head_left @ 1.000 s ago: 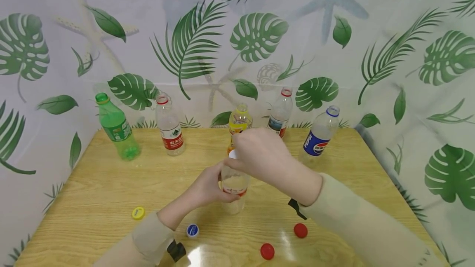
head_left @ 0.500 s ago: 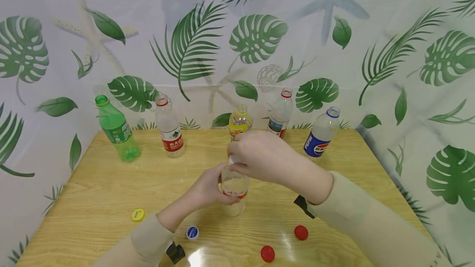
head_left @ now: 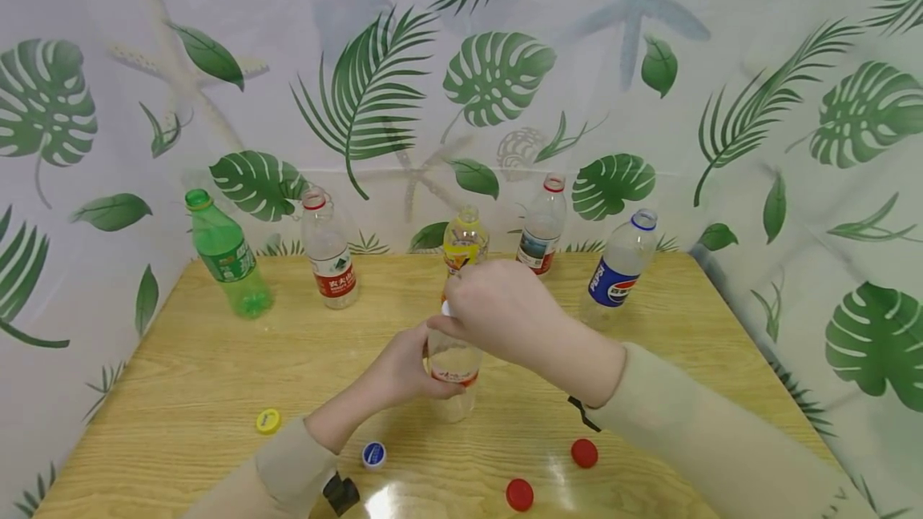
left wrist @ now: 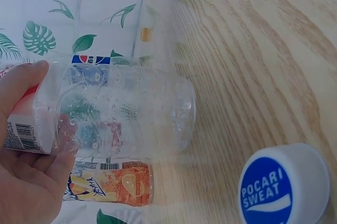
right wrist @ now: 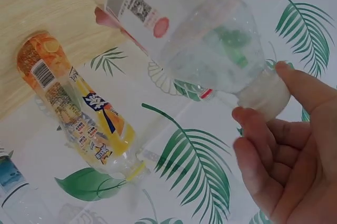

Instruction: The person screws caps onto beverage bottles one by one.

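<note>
Upright on the wooden table stands a clear plastic bottle [head_left: 456,360] with a white and red label. My left hand [head_left: 409,367] grips it round the label, thumb and fingers on opposite sides, also plain in the left wrist view. At its neck is a white cap [right wrist: 269,95], which my right hand [head_left: 505,299] pinches between thumb and fingers. In the head view the right hand hides most of that cap. Just behind the hands stands an uncapped bottle with an orange and yellow label [right wrist: 84,103].
Along the back stand more uncapped bottles: a green one [head_left: 229,259], two with red neck rings [head_left: 334,263] [head_left: 541,235], and a Pepsi one [head_left: 620,271]. Loose caps lie in front: yellow [head_left: 268,421], blue-and-white Pocari Sweat [head_left: 373,455], and two red [head_left: 584,453] [head_left: 519,495].
My right hand has twisted at the cap, its wrist and forearm swinging outward to the right and then back. The left hand keeps its grip and the bottle stays in place.
</note>
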Tool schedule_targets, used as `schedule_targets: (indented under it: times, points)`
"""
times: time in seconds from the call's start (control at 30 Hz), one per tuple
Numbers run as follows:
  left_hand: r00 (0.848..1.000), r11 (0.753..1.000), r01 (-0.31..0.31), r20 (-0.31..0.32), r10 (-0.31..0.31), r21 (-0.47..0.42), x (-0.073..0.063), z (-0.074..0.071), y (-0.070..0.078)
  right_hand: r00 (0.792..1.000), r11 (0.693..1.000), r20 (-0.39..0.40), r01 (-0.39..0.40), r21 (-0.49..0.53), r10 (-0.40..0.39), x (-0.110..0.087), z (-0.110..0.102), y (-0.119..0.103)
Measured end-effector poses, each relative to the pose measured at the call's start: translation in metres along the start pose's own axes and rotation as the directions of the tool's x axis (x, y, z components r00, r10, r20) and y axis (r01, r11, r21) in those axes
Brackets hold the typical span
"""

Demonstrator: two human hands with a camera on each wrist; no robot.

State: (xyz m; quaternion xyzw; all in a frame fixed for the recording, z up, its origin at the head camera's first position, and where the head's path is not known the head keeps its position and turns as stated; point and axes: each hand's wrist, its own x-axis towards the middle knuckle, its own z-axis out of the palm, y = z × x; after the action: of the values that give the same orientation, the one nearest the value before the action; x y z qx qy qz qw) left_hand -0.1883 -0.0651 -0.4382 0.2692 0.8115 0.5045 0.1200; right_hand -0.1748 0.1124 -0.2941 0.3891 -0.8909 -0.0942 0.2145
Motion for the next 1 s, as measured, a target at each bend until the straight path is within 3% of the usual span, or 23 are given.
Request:
schedule_targets:
  times: [0.13, 0.27, 0.37, 0.5, 0.7, 1.0]
  points:
    - [1.0, 1.0, -0.007, -0.001, 0.007, -0.016, 0.001, 0.0, 0.0, 0.998, 0.993, 0.045, 0.04, 0.11, -0.045, -0.002, -0.007, 0.007]
    - [1.0, 1.0, -0.009, -0.002, 0.009, -0.025, 0.001, 0.0, 0.0, 0.987, 0.964, 0.13, 0.058, 0.259, -0.094, -0.003, -0.014, 0.015]
    - [1.0, 1.0, -0.005, -0.002, 0.005, -0.022, 0.0, 0.0, 0.0, 0.979, 0.953, 0.173, 0.05, 0.298, -0.106, -0.002, -0.016, 0.018]
    - [1.0, 1.0, 0.005, -0.003, -0.005, -0.027, 0.0, 0.0, 0.001, 0.978, 0.965, 0.194, 0.02, 0.263, -0.074, 0.001, -0.017, 0.016]
    - [1.0, 0.999, 0.009, -0.005, -0.009, -0.046, 0.0, -0.001, 0.003, 0.989, 0.987, 0.147, -0.041, 0.159, 0.018, 0.004, -0.017, 0.005]
    - [1.0, 0.999, -0.002, 0.002, 0.002, -0.045, 0.001, -0.004, 0.006, 0.984, 0.984, 0.12, -0.142, 0.108, 0.129, 0.003, -0.016, -0.003]
